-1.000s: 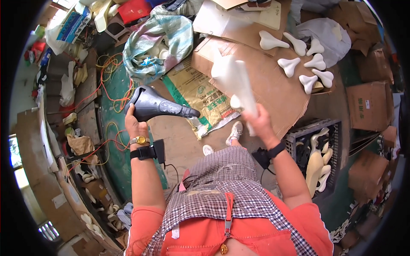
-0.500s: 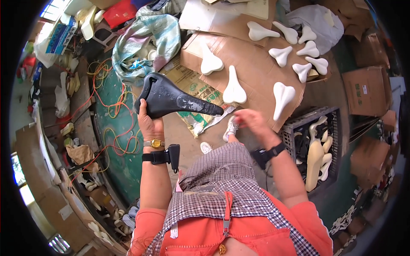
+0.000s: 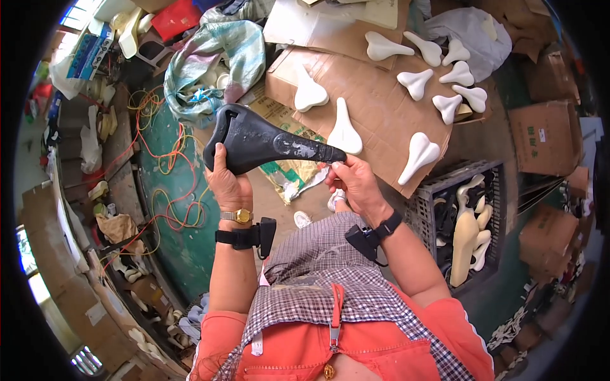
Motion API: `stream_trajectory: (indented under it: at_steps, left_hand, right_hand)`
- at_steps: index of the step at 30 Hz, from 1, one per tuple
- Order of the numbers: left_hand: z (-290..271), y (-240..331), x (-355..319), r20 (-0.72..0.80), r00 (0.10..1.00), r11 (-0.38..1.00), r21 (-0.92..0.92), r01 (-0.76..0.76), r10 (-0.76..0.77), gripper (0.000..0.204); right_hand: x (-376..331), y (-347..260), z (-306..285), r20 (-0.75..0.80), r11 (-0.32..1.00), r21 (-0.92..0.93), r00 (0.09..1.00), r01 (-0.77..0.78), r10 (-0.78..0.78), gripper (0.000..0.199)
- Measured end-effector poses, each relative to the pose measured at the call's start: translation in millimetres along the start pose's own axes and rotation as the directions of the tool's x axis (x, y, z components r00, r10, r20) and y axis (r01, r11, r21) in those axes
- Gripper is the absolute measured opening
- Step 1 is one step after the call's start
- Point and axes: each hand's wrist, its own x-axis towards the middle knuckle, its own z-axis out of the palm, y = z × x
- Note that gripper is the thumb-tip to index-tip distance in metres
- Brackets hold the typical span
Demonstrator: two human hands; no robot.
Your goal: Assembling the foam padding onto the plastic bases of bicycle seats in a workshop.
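A black bicycle saddle with pale scuffs along its narrow nose is held up in front of me, its wide end to the left. My left hand grips the wide rear end, thumb on the near side and the other fingers hidden underneath. At the tip of the nose, my right hand pinches the saddle between thumb and fingers. Just beyond the nose, a white saddle-shaped piece lies on a flat cardboard sheet. Another white piece rests to the right, on the cardboard's edge.
Several more white saddle shapes lie on the cardboard at far right. A dark plastic crate of saddle parts stands right of my legs. Orange hoses trail over the green floor at left, near an open woven sack.
My right hand has come in to the saddle's nose and taken hold of it. The saddle has shifted slightly right in view.
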Motion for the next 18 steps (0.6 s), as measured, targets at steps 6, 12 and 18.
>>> stream_trajectory:
  at_steps: [6, 12, 18]
  left_hand:
    - [14.7, -1.1, -14.8, 0.042, 0.997, 0.997, 0.052, -0.063, 0.061, 0.028]
    - [3.8, 3.7, -4.4, 0.013, 0.999, 0.997, 0.071, -0.039, 0.038, 0.026]
    - [1.6, 0.6, -9.0, 0.0, 0.998, 0.995, 0.075, -0.061, 0.061, 0.023]
  right_hand:
    - [2.3, 10.5, -9.3, -0.136, 0.998, -0.056, 0.99, 0.023, -0.031, 0.015]
    - [-4.0, 0.5, -31.9, -0.047, 0.905, -0.424, 0.997, 0.033, -0.058, 0.014]
    - [-7.2, 11.1, -21.8, -0.095, 0.979, -0.173, 0.991, -0.106, 0.09, 0.014]
